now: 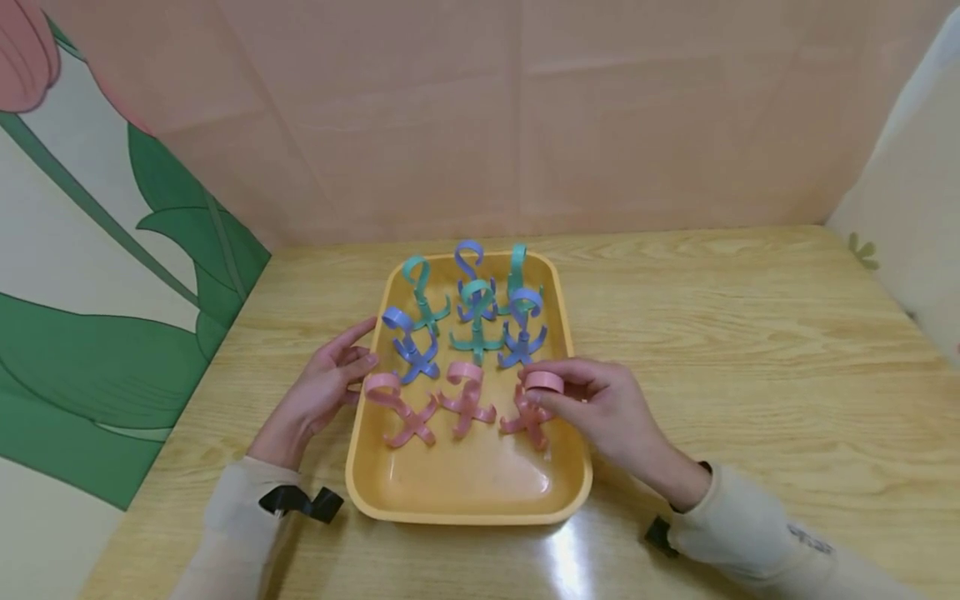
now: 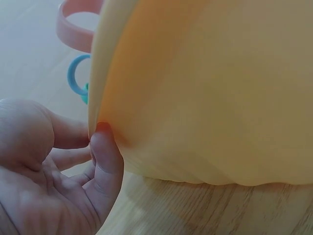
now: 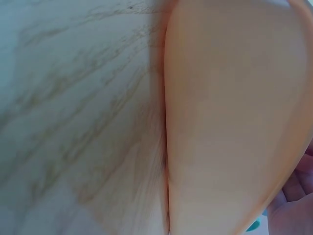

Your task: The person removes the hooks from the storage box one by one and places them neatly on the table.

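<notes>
A yellow plastic tray holds plastic four-pronged hooks, each with a curled top. Three are pink, in the row nearest me; three blue and three green ones stand behind them. My right hand pinches the curled top of the rightmost pink hook between thumb and forefinger, and its prongs are inside the tray. My left hand holds the tray's left rim; in the left wrist view the thumb and a finger pinch that edge. In the right wrist view the tray's outer wall hides most of the right hand.
The tray stands on a wood-grain table that extends on both sides. A pink covering rises behind the table. To the left is a panel with painted green leaves. A pale wall stands at the right.
</notes>
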Demonstrator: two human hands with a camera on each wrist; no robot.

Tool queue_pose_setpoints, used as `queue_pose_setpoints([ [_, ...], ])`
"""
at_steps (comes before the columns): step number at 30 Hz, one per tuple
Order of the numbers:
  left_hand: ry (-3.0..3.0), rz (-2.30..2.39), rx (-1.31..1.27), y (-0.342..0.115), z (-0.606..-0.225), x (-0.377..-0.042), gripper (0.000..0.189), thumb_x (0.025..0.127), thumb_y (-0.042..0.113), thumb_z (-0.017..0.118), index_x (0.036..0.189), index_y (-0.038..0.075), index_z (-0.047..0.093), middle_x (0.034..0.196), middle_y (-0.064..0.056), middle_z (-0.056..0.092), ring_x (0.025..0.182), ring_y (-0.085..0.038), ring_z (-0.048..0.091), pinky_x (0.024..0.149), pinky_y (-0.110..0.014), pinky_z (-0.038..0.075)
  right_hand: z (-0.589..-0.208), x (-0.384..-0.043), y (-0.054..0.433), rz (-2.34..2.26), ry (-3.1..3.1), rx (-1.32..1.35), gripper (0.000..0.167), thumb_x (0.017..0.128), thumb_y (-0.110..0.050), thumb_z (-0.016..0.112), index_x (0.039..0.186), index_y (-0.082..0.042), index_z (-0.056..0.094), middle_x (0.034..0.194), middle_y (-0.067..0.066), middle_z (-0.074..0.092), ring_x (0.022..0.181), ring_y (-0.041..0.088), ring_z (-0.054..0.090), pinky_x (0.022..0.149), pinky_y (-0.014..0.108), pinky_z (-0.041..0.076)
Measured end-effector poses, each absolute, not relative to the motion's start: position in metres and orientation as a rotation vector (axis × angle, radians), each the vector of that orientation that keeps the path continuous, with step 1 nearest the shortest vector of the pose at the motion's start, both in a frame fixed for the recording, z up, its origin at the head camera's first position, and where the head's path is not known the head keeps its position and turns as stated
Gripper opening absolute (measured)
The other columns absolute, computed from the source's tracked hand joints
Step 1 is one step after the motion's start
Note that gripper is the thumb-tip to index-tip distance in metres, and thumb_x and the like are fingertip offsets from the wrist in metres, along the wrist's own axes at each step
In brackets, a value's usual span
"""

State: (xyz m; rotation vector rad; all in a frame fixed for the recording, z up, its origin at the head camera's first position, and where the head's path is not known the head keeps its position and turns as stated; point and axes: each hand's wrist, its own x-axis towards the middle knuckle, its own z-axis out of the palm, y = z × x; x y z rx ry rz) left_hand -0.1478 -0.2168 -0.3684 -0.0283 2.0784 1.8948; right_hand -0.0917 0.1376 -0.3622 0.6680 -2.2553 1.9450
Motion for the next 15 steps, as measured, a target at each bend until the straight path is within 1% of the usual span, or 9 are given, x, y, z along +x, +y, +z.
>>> queue_pose_setpoints([
  [4,2.082,1.89,-0.037,-0.216,-0.369,-0.147,0.059,0.105,0.008,0.049,0.16,0.018,0.029,0.114,-0.017,0.052,0.087,-0.016,0.065,0.063,-0.03,0.058,-0.362,-0.091,0.137,1.947,-2.256,0.646,0.023,0.084,0.009,0.075,0.106,0.001,0.075,0.102,0.01,0.075,0.086,0.016,0.071,0.072,0.028,0.059],
  [9,2.085,1.888,-0.036,-0.216,-0.369,-0.147,0.058,0.105,0.008,0.048,0.16,0.017,0.029,0.114,-0.018,0.052,0.087,-0.016,0.065,0.065,-0.032,0.059,-0.362,-0.089,0.136,1.962,-2.246,0.617,0.022,0.085,0.008,0.076,0.105,0.001,0.076,0.101,0.01,0.075,0.086,0.016,0.071,0.072,0.028,0.059],
  [15,2.079,1.89,-0.03,-0.217,-0.368,-0.147,0.059,0.106,0.008,0.048,0.16,0.017,0.028,0.115,-0.018,0.052,0.088,-0.016,0.065,0.065,-0.032,0.059,-0.352,-0.089,0.139,1.934,-2.244,0.64,0.021,0.085,0.006,0.076,0.105,-0.002,0.076,0.1,0.008,0.075,0.084,0.015,0.07,0.069,0.026,0.059],
])
